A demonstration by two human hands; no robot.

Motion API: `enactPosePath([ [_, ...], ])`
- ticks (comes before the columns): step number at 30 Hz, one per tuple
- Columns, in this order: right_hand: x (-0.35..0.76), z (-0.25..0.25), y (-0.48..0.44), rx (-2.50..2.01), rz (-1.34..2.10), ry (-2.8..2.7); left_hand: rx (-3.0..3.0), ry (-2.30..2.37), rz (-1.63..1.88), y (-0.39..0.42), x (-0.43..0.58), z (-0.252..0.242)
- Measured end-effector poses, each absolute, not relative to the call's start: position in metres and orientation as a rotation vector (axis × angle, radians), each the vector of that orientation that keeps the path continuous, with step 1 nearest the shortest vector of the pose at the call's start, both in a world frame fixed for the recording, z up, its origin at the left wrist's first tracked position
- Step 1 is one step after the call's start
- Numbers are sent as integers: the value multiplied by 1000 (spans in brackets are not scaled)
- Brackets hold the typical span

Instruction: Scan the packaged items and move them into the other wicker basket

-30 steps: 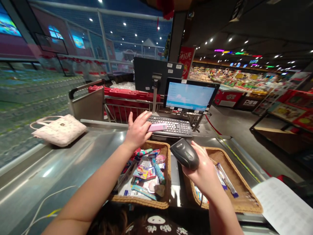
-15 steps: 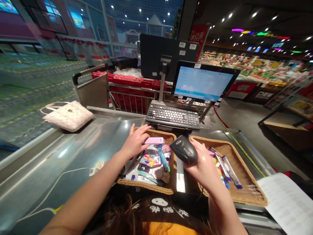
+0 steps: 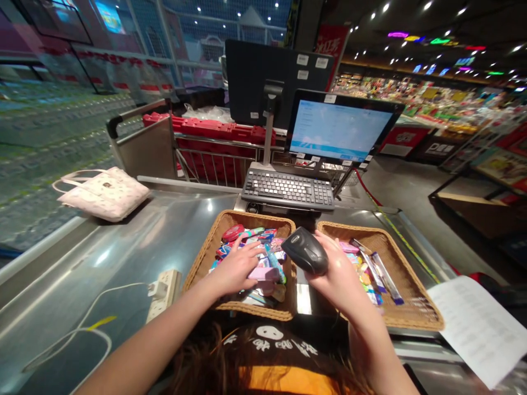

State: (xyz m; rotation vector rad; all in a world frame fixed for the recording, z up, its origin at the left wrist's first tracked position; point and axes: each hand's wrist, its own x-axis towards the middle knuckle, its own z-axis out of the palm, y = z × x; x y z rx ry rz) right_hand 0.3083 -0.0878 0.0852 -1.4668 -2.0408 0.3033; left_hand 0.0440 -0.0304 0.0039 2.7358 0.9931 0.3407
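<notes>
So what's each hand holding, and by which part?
Right hand: black scanner, by its mostly hidden handle. Left hand: pink pack, by its left end.

From where I stand, small white spotlights dot the dark ceiling; coloured light strips glow farther back. Left: netting on a pale frame, bluish behind. Centre: 1 red banner. Right: grey floor, low shelf, blurred market displays beyond.
</notes>
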Motion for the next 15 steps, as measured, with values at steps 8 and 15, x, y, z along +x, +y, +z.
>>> enactPosePath([
  [8, 323, 85, -95, -1513, 283, -2006, 2778, 999, 75, -40, 70, -3],
  [15, 349, 79, -101, -1471, 206, -1980, 2776, 973, 220, -30, 97, 13],
])
